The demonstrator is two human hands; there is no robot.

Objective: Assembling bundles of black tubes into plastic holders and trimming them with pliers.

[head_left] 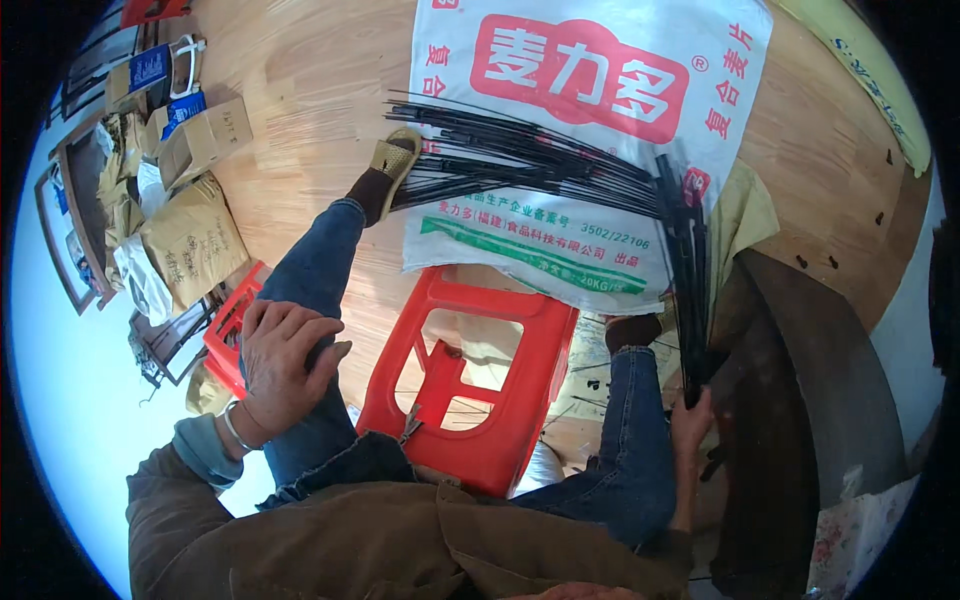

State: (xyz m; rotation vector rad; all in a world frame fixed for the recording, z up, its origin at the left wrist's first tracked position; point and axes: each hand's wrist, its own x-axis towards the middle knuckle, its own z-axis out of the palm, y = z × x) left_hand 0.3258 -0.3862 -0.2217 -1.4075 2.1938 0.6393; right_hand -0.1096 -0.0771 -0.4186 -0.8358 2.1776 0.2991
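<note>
My left hand [290,355] rests over my left knee, its fingers stretched out and holding nothing. Down by my right leg, my right hand [691,420] is closed around the lower end of a bundle of thin black rods [688,290]. That bundle stands nearly lengthwise, its far end slightly blurred. More loose black rods [530,155] lie crosswise in a pile on a white woven sack [560,235] with red and green print. The held bundle overlaps the right ends of the pile. Whether its rods are tied together, I cannot tell.
A red plastic stool [470,445] stands between my legs. My left foot's slipper [396,165] touches the pile's left end. Cardboard boxes [205,140] and a brown paper package [195,240] are at left. Dark curved furniture [840,350] stands at right, with small dark bits on the wooden floor [800,150].
</note>
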